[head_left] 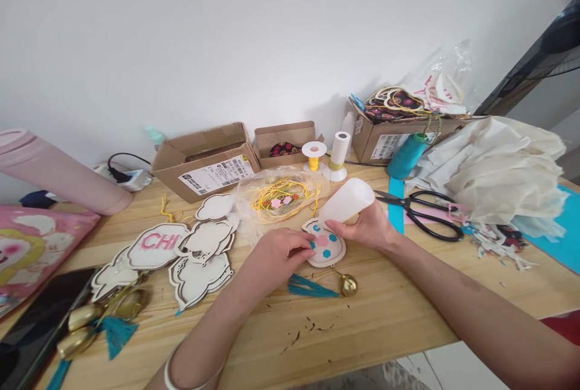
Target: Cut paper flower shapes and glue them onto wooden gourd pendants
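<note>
My right hand (pixel 369 226) is wrapped round a white squeeze bottle (pixel 348 200), tilted with its lower end over a scalloped white ornament (pixel 338 251). Blue and pink flower shapes lie on the ornament's face. At its left side my left hand (pixel 281 254) is closed, fingertips pinched together over a blue shape; what they hold, if anything, is hidden. Below the ornament hangs a gold bell (pixel 348 285), with a blue tassel (pixel 310 286) stretched out to the left on the table.
Scalloped blanks (pixel 202 278) are piled to the left, near bells and a phone (pixel 48 317). Behind stand an open cardboard box (pixel 203 166) and a yellow thread spool (pixel 314 157). A plastic bag (pixel 247 197) holds yellow cords. Black scissors (pixel 421 212) and crumpled cloth (pixel 502 166) lie right.
</note>
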`<state>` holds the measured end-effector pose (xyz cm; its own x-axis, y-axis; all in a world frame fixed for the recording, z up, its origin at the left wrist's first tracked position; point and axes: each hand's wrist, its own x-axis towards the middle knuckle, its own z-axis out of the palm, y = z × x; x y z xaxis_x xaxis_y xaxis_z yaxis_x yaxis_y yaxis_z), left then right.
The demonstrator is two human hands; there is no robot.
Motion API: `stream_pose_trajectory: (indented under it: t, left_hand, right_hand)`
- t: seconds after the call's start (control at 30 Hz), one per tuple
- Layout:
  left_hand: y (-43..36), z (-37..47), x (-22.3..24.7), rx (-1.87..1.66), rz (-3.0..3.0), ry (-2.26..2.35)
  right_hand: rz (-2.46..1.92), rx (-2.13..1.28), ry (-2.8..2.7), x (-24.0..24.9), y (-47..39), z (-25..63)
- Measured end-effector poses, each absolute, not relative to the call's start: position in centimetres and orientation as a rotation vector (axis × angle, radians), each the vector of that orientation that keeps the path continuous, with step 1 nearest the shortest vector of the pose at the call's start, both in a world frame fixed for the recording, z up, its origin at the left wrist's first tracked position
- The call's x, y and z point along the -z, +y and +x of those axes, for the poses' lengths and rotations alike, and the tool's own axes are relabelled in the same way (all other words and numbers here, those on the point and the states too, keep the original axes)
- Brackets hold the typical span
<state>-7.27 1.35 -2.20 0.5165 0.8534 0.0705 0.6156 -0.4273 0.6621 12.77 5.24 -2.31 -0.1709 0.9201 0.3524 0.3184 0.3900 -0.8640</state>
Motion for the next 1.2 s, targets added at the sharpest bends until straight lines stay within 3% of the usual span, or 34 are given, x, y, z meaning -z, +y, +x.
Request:
stream_pose_trajectory:
  t: [0.5,0.77,0.93,1.2]
  left_hand:
    - [1.4,-7.4,2.4,-0.544,2.164,1.184]
    - [2.4,-7.2,3.3,-0.850,1.878,1.273]
    - [3.8,-6.2,4.4,-0.978,1.845,1.301]
    - [4.3,-5.7,4.7,-0.893,1.985,1.331]
  right_hand:
    - [-1.163,-1.224,-1.188,2.2,6.4,12.7]
    - [-0.957,-1.431,-0.740,3.4,7.2,12.6]
    - [-0.924,-1.448,-0.585,2.7,7.5,12.8]
    - [-0.882,-1.470,-0.519,2.7,7.5,12.8]
